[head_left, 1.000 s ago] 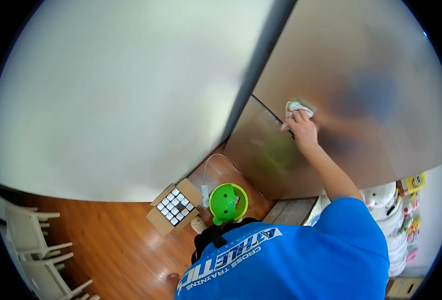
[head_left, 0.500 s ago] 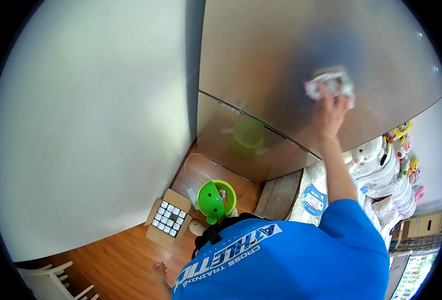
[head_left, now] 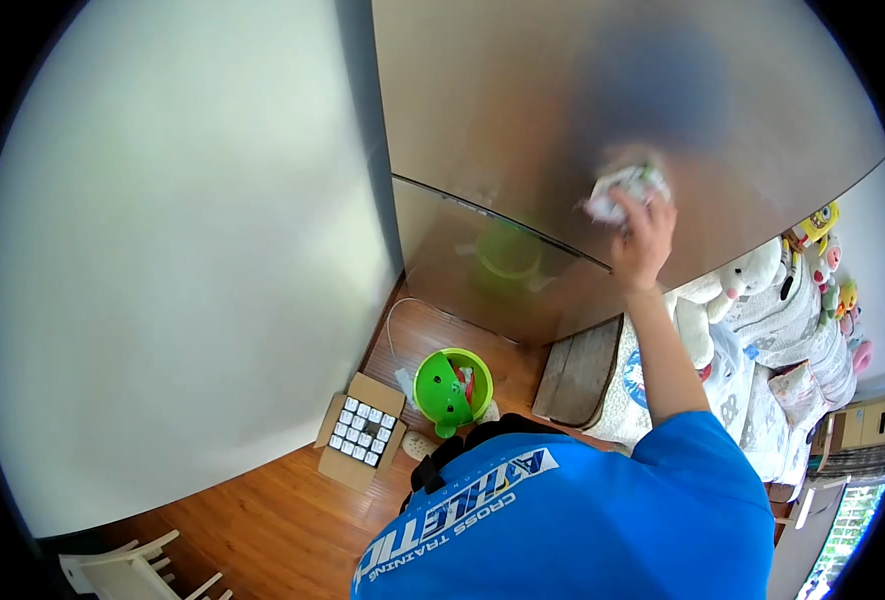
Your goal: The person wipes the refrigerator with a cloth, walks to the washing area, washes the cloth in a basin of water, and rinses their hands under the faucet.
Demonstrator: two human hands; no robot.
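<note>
One big, smooth, pale panel [head_left: 183, 250] fills the left side of the frame. Next to it, a shiny grey-brown panel [head_left: 483, 90] goes across the top middle and upper right, with a dark line near its lower part. A bright blue shirt [head_left: 603, 520] with white letters is at the bottom. The brown wood floor [head_left: 273, 510] is at the lower left and goes up to the middle. A bed [head_left: 753, 335] with soft toys on it is at the right. At the lower left edge is a white chair [head_left: 113, 572]. Left of the lower middle sits an open brown box [head_left: 348, 468] with little white things in rows. Just right of it is a round green bucket [head_left: 485, 385] with a green face piece and something red inside. The person's right hand [head_left: 646, 240], right of the middle, has its fingers bent over a crumpled white cloth [head_left: 613, 190] with coloured bits, against the shiny panel. The left hand is out of the frame, so its shape cannot be told.
</note>
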